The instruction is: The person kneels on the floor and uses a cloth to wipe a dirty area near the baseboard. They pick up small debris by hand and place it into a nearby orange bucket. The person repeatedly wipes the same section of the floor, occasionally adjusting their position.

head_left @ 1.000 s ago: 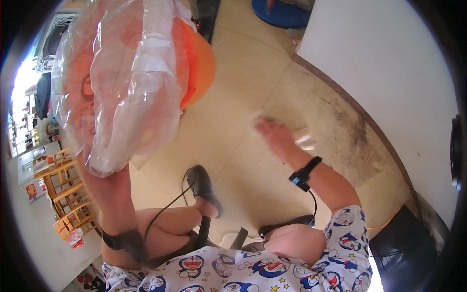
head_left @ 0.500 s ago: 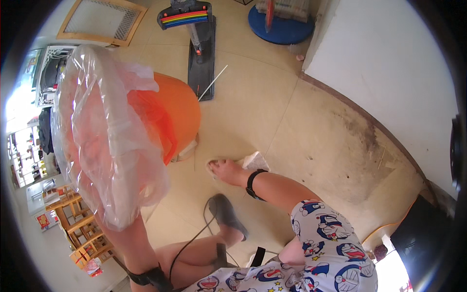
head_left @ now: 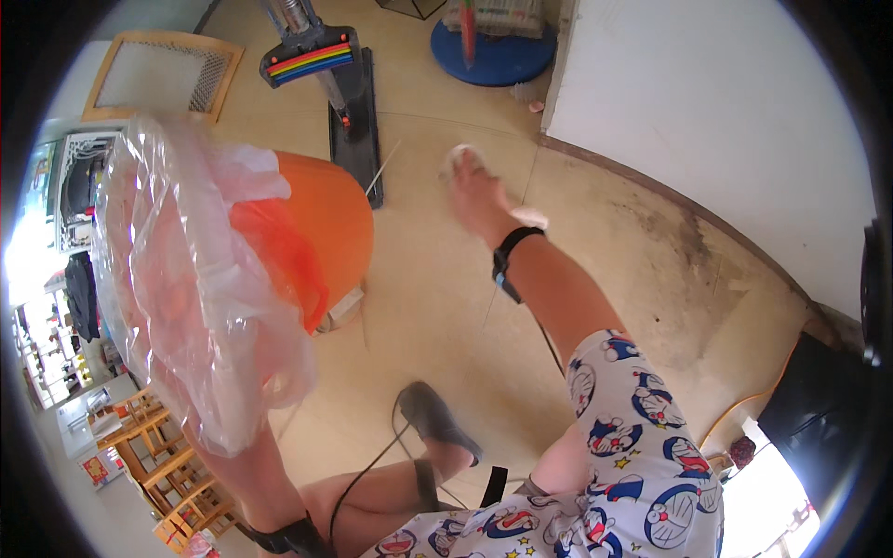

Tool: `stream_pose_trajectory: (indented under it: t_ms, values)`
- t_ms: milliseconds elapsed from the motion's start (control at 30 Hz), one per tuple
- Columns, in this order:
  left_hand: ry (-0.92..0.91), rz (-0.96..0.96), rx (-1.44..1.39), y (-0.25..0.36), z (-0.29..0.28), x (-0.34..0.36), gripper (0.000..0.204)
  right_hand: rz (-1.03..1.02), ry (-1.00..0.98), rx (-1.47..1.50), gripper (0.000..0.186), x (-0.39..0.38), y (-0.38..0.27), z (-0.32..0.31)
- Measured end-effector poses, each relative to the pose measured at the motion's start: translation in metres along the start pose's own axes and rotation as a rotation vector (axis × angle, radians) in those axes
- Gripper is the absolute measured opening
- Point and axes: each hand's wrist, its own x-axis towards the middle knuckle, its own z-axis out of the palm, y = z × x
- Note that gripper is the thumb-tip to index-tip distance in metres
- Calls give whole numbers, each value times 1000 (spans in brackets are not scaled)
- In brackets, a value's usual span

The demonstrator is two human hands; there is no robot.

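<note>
One flat mop (head_left: 355, 153) beside the orange bin (head_left: 337, 223), blue disc (head_left: 493, 63) beyond.

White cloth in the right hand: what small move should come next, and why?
Probably shift the right hand rightward and press the white cloth onto the dark stains near the white wall. The cloth is in that hand, the stains stand out on the paler floor, and the orange bin stands clear of them, to the left.
</note>
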Motion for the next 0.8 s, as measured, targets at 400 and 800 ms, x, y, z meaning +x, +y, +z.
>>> stream_pose_trajectory:
  t_ms: [400,800]
  values:
    - [-213,-410,-1291,16,4,0,40,185,-220,-382,53,-162,186,-84]
    - [-77,-469,-1141,42,22,-20,41,-670,-55,117,53,-229,-40,-34]
